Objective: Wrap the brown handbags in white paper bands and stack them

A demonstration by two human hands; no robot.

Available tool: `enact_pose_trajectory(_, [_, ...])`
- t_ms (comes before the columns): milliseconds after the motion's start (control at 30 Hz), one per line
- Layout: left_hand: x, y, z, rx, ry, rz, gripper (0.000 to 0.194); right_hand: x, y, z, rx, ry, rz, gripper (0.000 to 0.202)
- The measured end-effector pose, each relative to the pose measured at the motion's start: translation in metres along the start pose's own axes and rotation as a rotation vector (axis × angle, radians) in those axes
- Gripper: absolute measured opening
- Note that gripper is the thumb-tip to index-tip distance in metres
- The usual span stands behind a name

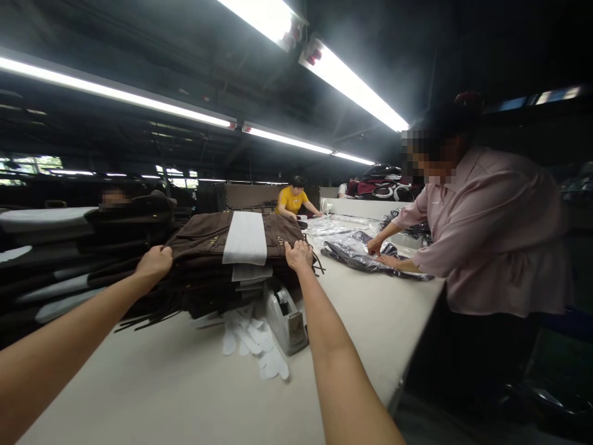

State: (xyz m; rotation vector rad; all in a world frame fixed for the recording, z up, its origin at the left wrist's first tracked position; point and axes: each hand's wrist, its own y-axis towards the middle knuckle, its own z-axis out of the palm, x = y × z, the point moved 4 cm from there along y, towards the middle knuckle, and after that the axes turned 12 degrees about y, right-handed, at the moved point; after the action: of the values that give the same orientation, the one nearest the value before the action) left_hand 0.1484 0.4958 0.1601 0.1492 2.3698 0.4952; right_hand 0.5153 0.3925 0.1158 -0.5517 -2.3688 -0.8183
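Observation:
A stack of folded dark brown garments lies on the pale table (185, 383). Both my hands grip its top brown garment (199, 238), which has a white paper band (245, 238) across its middle. My left hand (155, 262) is closed on the garment's left edge. At the right edge, my right hand (299, 254) has its fingers curled over the cloth, near some dangling cords. Below the front of the stack stands a grey tape dispenser (287, 324), and white paper pieces (259, 343) are spread beside it.
More dark garments with white bands (46, 259) are piled at the left. On the right, a person in a pink shirt (491, 228) presses a plastic-wrapped garment (361, 252). Another person in yellow (293, 199) leans over the table's far end.

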Motion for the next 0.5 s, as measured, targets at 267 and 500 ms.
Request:
enact_pose_trajectory(267, [-0.030,-0.065,-0.047,-0.037,0.284,0.371,0.054,0.004,-0.005,-0.011,0.061,-0.073,0.047,0.058])
enact_pose_trajectory(500, [0.077,-0.231,-0.085,0.110,0.362,0.372,0.048,0.056,-0.059,-0.050,0.028,-0.142,-0.025,0.068])
